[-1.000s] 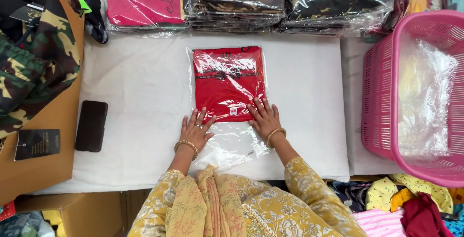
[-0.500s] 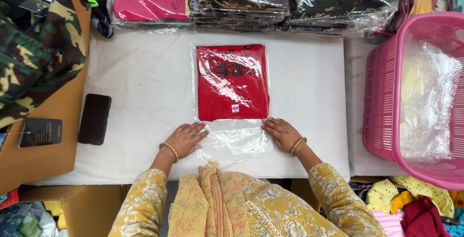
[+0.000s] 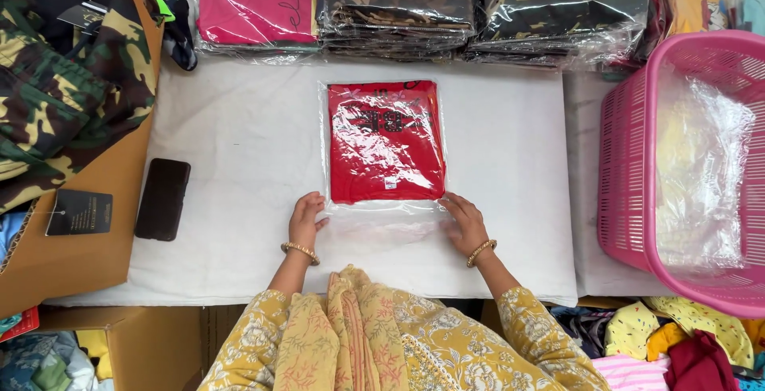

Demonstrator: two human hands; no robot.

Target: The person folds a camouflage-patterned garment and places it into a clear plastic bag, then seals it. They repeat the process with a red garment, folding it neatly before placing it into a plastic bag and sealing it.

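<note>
A folded red garment (image 3: 386,141) lies inside a clear plastic bag (image 3: 382,227) on the white table (image 3: 239,136). The bag's empty flap extends toward me below the garment. My left hand (image 3: 304,220) rests flat on the flap's left corner, fingers touching the garment's lower left edge. My right hand (image 3: 464,222) presses the flap's right side just under the garment's lower right corner. Both wrists wear gold bangles. Neither hand grips anything.
Stacks of bagged garments, pink (image 3: 256,4) and camouflage (image 3: 398,4), line the far edge. A pink plastic basket (image 3: 629,168) holding clear bags stands at right. A black phone (image 3: 162,198) lies left, beside a cardboard box (image 3: 88,239) of camouflage clothing.
Both hands slid from the garment's lower edge down and outward onto the empty flap, flattening it. The bagged garment now lies a little farther from me.
</note>
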